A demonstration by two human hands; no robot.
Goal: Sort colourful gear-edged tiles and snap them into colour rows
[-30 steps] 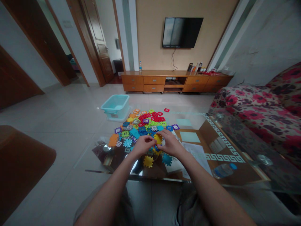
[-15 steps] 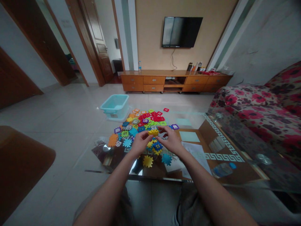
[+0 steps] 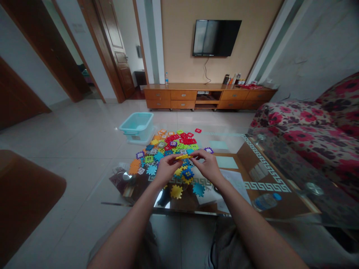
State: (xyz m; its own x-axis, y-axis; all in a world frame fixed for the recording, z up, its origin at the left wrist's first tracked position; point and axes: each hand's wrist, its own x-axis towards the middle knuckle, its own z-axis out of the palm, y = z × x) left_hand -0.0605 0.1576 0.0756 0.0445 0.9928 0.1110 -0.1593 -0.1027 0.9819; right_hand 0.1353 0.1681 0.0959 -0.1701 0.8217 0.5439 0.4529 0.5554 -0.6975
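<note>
A yellow interlocking building tile (image 3: 183, 157) is held up over the glass table, seen nearly edge-on. My left hand (image 3: 166, 170) pinches its left end between thumb and fingers. At its right end, my right hand (image 3: 206, 164) is closed on it too. Beyond and below the hands spreads a pile of notched plastic tiles, with red tiles (image 3: 187, 139) at the back and orange tiles (image 3: 135, 166) at the left. Nearer to me lie a yellow tile (image 3: 176, 191), a light blue tile (image 3: 199, 189) and a dark blue tile (image 3: 187, 174) on yellow ones.
An aqua plastic bin (image 3: 137, 129) stands at the table's far left. Paper sheets (image 3: 234, 183) and a water bottle (image 3: 266, 202) lie at the right. A flowered sofa (image 3: 314, 123) is on the right, a brown seat (image 3: 28, 201) on the left.
The yellow tile has tipped from showing its face to nearly edge-on. My right hand has closed in from beside it and now grips its right end.
</note>
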